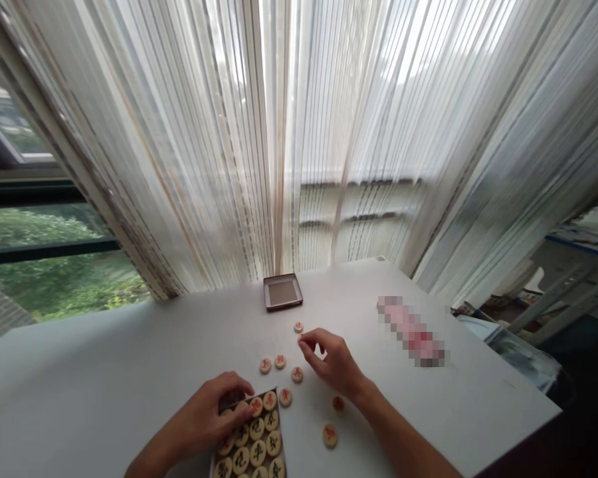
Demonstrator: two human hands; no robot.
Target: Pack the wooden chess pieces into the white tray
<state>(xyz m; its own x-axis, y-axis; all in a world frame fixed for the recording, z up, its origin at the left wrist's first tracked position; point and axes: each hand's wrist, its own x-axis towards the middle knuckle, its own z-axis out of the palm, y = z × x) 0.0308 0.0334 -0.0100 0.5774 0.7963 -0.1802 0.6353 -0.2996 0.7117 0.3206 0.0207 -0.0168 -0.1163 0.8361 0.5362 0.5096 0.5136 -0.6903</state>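
Observation:
A box (279, 425) near the front edge holds rows of round wooden xiangqi pieces with red and black characters. My left hand (206, 411) is curled over its far left part, thumb resting on the pieces and fingers at the far rim. Farther out, my right hand (331, 358) pinches a xiangqi piece (300, 339), mostly hidden by the fingertips. Just beyond it lies another loose piece (298, 326). Several more red-marked pieces are scattered between the hands, such as one piece (298, 374) and another piece (329, 435) below my right forearm.
An open, shallow box lid (283, 293) with a dark rim lies at the back of the white table (129, 372). A blurred-out pinkish object (411, 332) is on the right. Sheer striped curtains (229, 146) hang behind the table, and cluttered items stand beyond its right edge.

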